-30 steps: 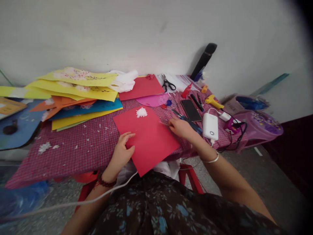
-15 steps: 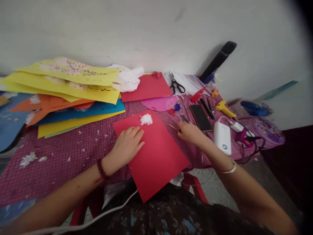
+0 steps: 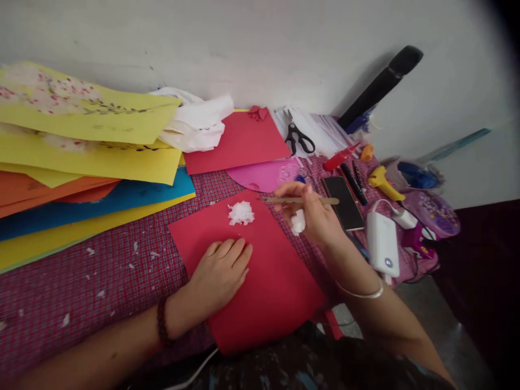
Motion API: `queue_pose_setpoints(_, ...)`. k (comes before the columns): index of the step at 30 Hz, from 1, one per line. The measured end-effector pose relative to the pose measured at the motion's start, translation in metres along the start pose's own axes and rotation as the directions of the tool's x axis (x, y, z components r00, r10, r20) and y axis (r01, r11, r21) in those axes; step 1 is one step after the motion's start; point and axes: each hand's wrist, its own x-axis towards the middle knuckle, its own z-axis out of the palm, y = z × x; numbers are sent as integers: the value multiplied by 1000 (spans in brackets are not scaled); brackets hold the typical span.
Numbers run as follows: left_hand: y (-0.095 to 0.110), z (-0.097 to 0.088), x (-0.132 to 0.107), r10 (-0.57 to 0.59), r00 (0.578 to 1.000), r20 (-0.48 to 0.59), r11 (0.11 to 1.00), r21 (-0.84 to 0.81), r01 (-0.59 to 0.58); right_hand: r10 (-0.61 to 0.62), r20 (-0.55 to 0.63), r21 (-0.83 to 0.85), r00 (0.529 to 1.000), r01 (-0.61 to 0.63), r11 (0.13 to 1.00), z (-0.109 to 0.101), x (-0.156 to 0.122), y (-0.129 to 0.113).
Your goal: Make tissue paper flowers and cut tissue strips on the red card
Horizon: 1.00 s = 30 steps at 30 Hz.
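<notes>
right hand (image 3: 314,219) had lifted off the cloth since half a second earlier and hung over the right edge of the red paper sheet (image 3: 276,281). its fingers were closed around a thin wooden stick (image 3: 327,201), held level and pointing left, with a white tuft (image 3: 298,222) tucked under them. left hand (image 3: 221,271) stayed flat on the sheet, palm down, fingers straight and close together, holding nothing. sheet lay on the checked tablecloth (image 3: 101,271), near corner over the table edge. white fluff pile (image 3: 241,213) sat on the sheet's far end, near the left fingertips. smartphone (image 3: 345,203) and white power bank (image 3: 382,244) lay right of the right hand.
</notes>
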Motion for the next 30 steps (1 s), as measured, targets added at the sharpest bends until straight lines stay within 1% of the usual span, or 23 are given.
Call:
queue_pose_setpoints(2,0,-1,0,-9,1000,-22,1000,-20,9,-28,27,-58,999,30,998,11,7,2)
queue_pose_setpoints(5,0,-2,1,-27,999,-30,998,-49,25,-113,49,-113,992,118,987,19,14,8)
queue_pose_setpoints(7,0,-2,1,-38,999,-22,997,-73,36,-200,34,-143,979,203,969,20,13,15)
queue_pose_setpoints(9,-1,-3,1,-44,999,-20,994,-103,41,-291,47,-227,956,294,929,20,10,21)
queue_pose_setpoints(11,-2,-3,0,-52,998,-27,990,-134,48,-348,117,-311,930,367,876,20,6,26)
queue_pose_setpoints(13,-3,-3,0,-58,998,-36,986,-160,52,-383,194,-357,903,429,830,20,3,28)
queue_pose_setpoints(17,-4,-5,0,-58,997,-48,982,-184,48,-443,286,-368,850,524,768,23,4,27)
queue_pose_setpoints(19,-5,-5,1,-57,997,-55,980,-191,46,-444,302,-366,843,533,763,23,4,26)
queue_pose_setpoints(21,-5,-5,2,-60,997,-55,979,-199,48,-437,290,-356,852,519,777,22,3,26)
queue_pose_setpoints(26,-5,-5,3,-69,996,-50,972,-227,56,-425,150,-321,893,451,833,16,-1,26)
queue_pose_setpoints(28,-5,-5,3,-70,996,-50,972,-229,57,-410,147,-328,900,436,838,16,0,26)
queue_pose_setpoints(30,-5,-6,3,-70,996,-52,972,-227,57,-407,174,-349,897,442,826,18,3,27)
